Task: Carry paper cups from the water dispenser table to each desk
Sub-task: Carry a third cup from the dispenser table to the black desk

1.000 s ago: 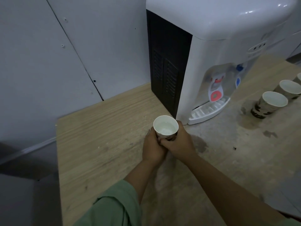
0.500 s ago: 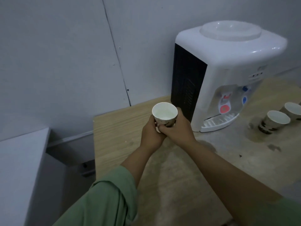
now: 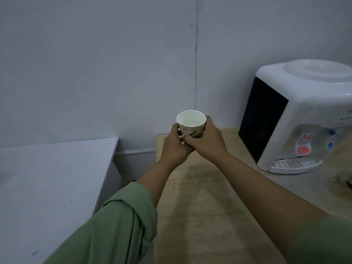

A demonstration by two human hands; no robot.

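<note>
A white paper cup (image 3: 191, 121) with a dark pattern on its side, holding clear water, is upright in both my hands above the far left end of the wooden table (image 3: 209, 216). My left hand (image 3: 174, 147) wraps its left side and bottom. My right hand (image 3: 206, 141) closes around its right side, thumb across the front. The white water dispenser (image 3: 304, 115) stands on the table at the right, well apart from the cup.
A grey-white desk (image 3: 47, 187) lies at the left, lower than the wooden table, with a narrow gap between them. A plain grey wall runs behind both. A dark blurred shape (image 3: 349, 181) shows at the right edge of the table.
The cup has risen off the table in both hands and shifted left, away from the dispenser. The view has swung left, so the other cups are gone from sight and the grey desk shows.
</note>
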